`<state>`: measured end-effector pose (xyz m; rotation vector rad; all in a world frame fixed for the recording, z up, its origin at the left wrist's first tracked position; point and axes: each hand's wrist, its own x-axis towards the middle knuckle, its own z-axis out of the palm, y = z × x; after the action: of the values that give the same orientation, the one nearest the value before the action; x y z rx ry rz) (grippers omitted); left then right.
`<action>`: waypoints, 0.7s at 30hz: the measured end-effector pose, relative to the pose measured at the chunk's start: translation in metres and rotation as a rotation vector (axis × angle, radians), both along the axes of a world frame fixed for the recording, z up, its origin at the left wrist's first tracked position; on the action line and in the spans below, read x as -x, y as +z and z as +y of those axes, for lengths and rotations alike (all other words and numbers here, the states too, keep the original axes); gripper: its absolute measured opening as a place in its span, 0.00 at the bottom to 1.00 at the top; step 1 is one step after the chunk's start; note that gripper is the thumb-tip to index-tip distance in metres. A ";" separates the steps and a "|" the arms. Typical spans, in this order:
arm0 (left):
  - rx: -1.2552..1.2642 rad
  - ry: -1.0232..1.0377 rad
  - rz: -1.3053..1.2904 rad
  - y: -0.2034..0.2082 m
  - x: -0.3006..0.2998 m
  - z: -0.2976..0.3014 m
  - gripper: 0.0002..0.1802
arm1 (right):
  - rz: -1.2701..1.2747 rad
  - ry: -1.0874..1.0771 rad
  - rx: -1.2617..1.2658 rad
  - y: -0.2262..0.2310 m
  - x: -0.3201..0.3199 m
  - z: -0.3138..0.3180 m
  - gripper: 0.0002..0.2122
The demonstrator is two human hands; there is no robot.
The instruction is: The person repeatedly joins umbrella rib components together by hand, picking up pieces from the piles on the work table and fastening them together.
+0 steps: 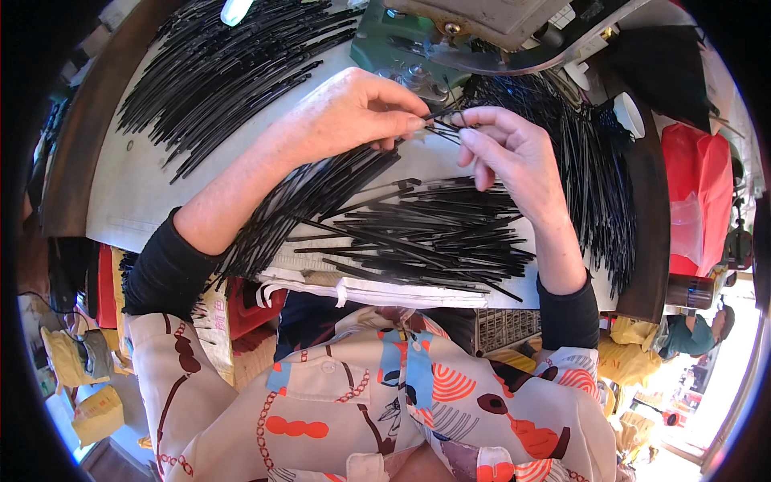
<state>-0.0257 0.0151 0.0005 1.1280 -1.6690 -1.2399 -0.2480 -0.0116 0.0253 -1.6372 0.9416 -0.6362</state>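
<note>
Some black sticks in the upper middle, pinched in fingers of the left hand, point right and a bit down toward the right hand; I can't tell if it grips.

Black strips, orange-patterned cream shirt

In front of me spreads a pale tabletop, dark brown edging along its left and right sides. Beyond my right side, strong daylight glares through a bright opening. Yellow sacks crowd the space before it.
</note>
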 end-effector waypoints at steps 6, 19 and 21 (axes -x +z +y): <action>0.052 0.052 -0.031 0.001 -0.013 -0.006 0.16 | 0.080 -0.014 0.095 0.007 0.014 0.000 0.10; 0.118 0.106 -0.175 0.003 -0.009 -0.004 0.12 | 0.247 0.017 0.216 0.012 0.016 0.002 0.10; 0.166 0.081 -0.301 0.006 -0.009 -0.003 0.12 | 0.267 0.031 0.256 0.011 0.019 -0.001 0.10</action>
<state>-0.0169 0.0119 0.0062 1.3129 -1.8868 -0.8950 -0.2669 -0.0130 0.0361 -1.9974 1.0573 -0.5419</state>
